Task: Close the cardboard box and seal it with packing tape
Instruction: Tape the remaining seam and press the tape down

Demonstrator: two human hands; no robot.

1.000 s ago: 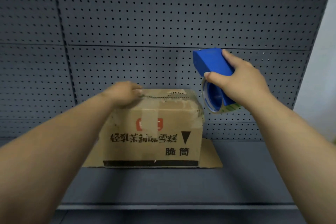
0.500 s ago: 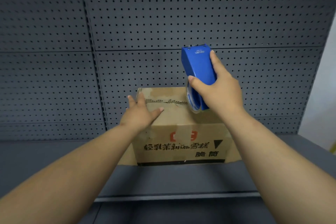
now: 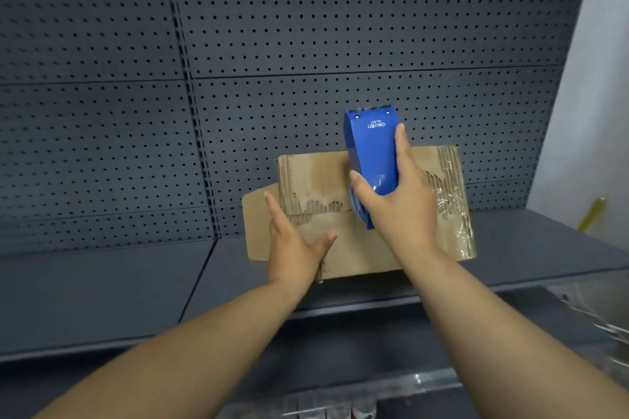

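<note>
Backing the dark shelf (image 3: 102, 296), grey pegboard (image 3: 306, 27); left hand (image 3: 296, 248) flat on box (image 3: 357, 248), right hand (image 3: 401, 211) gripping dispenser (image 3: 372, 153).

Two bare forearms reach in from the bottom of the frame, one from the lower left, one from the lower right. No sleeve covers either arm as far as the frame's edge. The left hand (image 3: 294, 241) and right hand (image 3: 398, 204), at centre frame, wear no gloves. The wrists and fingers carry no rings, watch or bracelet. Short fingernails show on the right hand.
</note>
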